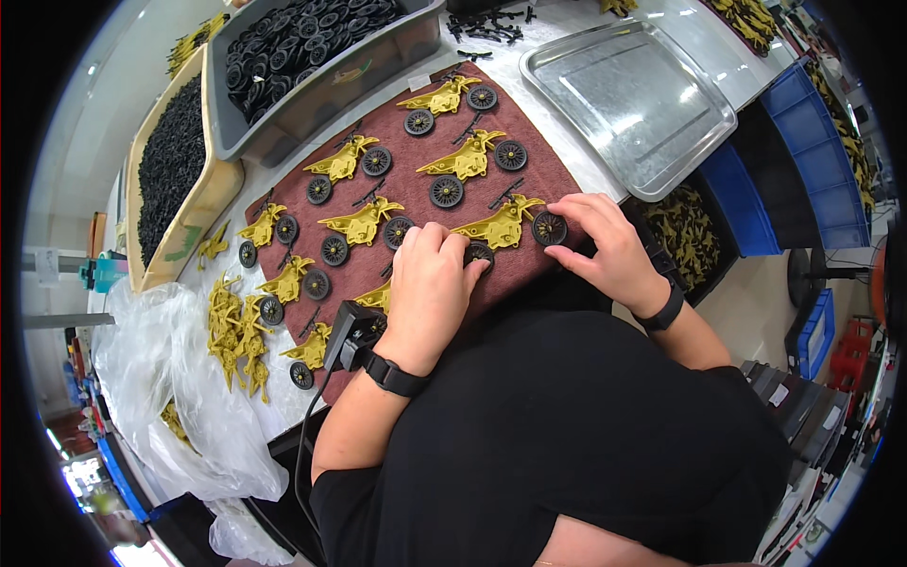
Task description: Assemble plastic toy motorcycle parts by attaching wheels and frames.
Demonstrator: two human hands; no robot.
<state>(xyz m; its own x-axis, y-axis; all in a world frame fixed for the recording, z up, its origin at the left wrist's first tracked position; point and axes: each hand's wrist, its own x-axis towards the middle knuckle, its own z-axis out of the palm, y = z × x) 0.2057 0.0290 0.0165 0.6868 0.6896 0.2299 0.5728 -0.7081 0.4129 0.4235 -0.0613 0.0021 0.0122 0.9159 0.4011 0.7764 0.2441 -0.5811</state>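
A yellow toy motorcycle body (499, 225) lies on the maroon cloth in front of me, a black wheel at each end. My right hand (609, 248) has its thumb and forefinger around the rim of the right wheel (549, 228). At the other end, my left hand (427, 293) pinches the left wheel (480, 254), which its fingers partly cover. A thin black handlebar-like part (505, 192) lies just above this body. Several similar yellow bodies, such as one nearby (364, 224), are laid out in rows with black wheels and small black parts. My left hand hides part of another body.
A grey bin (326, 80) of black wheels and a cream bin (203, 180) of small black parts stand at the left. Loose yellow bodies (227, 331) lie beside clear plastic bags (161, 378). A metal tray (628, 104) sits at the far right. A black device (350, 333) is near my left wrist.
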